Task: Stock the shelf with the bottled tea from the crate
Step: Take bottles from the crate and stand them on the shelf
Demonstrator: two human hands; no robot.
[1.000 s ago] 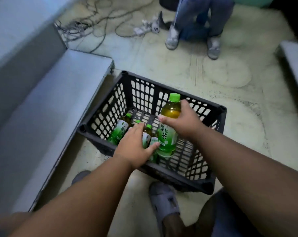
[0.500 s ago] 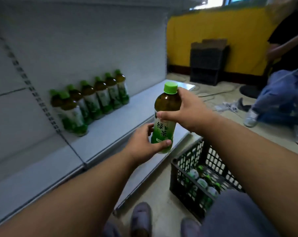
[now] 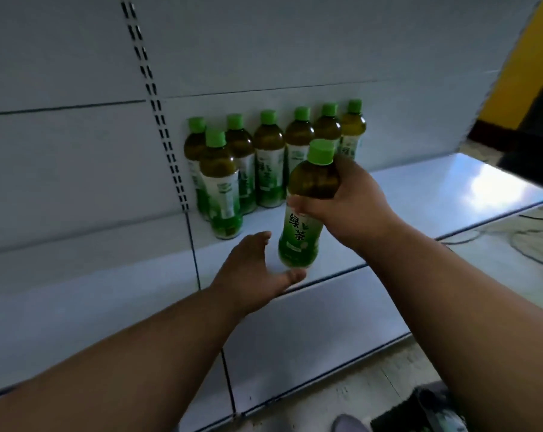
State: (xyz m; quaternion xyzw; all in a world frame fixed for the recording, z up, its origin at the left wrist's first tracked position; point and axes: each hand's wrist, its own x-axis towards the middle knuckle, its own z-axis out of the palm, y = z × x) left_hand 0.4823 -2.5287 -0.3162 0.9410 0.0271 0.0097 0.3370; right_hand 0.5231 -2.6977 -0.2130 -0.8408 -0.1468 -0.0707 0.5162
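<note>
Gripping a bottle of tea (image 3: 306, 207) around its shoulder, the right hand (image 3: 348, 204) is seen with thumb and fingers (image 3: 298, 207) curled round the smooth, rounded plastic, just above the label. The bottle is held upright, slightly tilted, over the front part of the shelf (image 3: 419, 188); whether its base touches the shelf cannot be told. Its body is dark amber-brown at the top, wrapped lower down in a glossy green and white label printed with characters, and closed by a ribbed light green cap.

The left hand (image 3: 251, 272) is held open below and to the left of the bottle, palm turned toward it, with the fingers straight and loosely spread and the thumb reaching under the bottle's base. Nothing is gripped by it, and contact with the bottle cannot be confirmed.

Seven more bottles of the same kind are counted on the shelf: a back row of six (image 3: 270, 157), set side by side against the pale back panel (image 3: 76, 73), and one front bottle (image 3: 221, 185) standing just ahead of the row's left end. All are upright.

The shelf is a flat, pale grey metal board with a faint sheen. A slotted upright strip (image 3: 157, 113) runs down the panel to the left of the bottles. A corner of the dark crate (image 3: 426, 410) is visible on the floor at the lower right.
</note>
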